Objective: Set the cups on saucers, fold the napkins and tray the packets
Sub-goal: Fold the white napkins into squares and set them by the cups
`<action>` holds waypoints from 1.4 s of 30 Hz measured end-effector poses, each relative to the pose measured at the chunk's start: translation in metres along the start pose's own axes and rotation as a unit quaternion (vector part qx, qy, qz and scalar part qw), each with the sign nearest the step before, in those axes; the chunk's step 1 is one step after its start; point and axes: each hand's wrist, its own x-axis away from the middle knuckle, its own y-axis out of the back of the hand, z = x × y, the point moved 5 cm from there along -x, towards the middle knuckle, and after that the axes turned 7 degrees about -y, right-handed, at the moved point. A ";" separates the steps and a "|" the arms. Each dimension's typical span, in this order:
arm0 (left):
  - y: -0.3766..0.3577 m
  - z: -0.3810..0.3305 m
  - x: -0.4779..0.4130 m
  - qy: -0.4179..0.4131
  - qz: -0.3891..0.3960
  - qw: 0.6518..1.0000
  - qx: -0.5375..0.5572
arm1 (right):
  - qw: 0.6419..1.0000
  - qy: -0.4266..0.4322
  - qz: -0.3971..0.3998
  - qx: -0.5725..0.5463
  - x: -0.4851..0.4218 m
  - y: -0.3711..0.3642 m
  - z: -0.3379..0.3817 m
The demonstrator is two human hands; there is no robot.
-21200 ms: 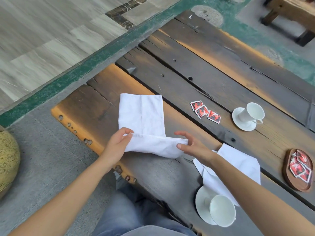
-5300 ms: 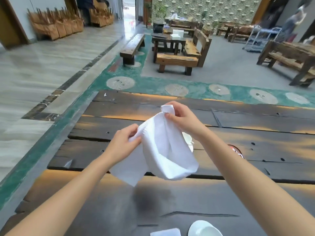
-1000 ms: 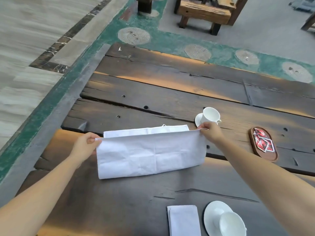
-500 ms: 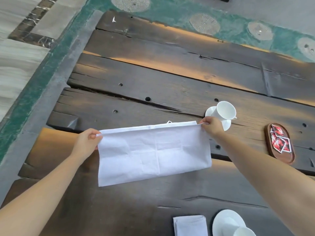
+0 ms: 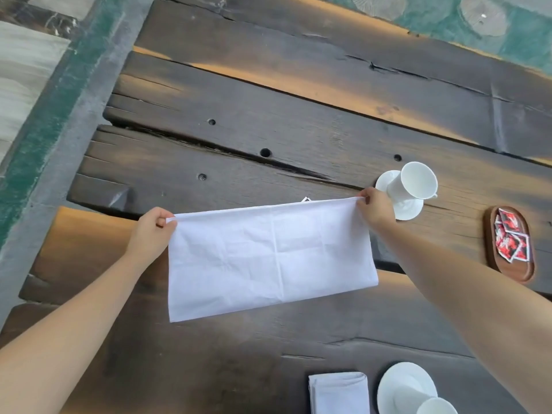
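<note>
1. White napkin (image 5: pixel 270 258), doubled once, hangs over the wooden table (image 5: pixel 268 121); this looks like the second napkin's fold.
2. Left hand (image 5: pixel 152 231) and right hand (image 5: pixel 375 209) each pinch a top corner, fingers clamped on cloth.
3. Next move likely calls for laying it flat and halving it again, like the folded napkin (image 5: pixel 339 392) near the front edge.

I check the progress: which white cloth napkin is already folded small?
The small white napkin beside the near saucer; the other napkin is wide, gripped by both hands.
</note>
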 end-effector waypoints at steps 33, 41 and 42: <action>-0.012 -0.030 0.028 -0.033 -0.136 0.986 -0.096 | 0.988 -0.045 -0.061 -0.136 0.064 0.009 -0.043; -0.130 -0.158 0.042 -0.232 0.058 0.970 -0.033 | 0.976 -0.148 -0.010 -0.157 0.102 -0.007 -0.119; -0.147 -0.174 0.041 -0.237 0.083 0.968 -0.025 | 0.976 -0.149 0.003 -0.161 0.106 -0.010 -0.122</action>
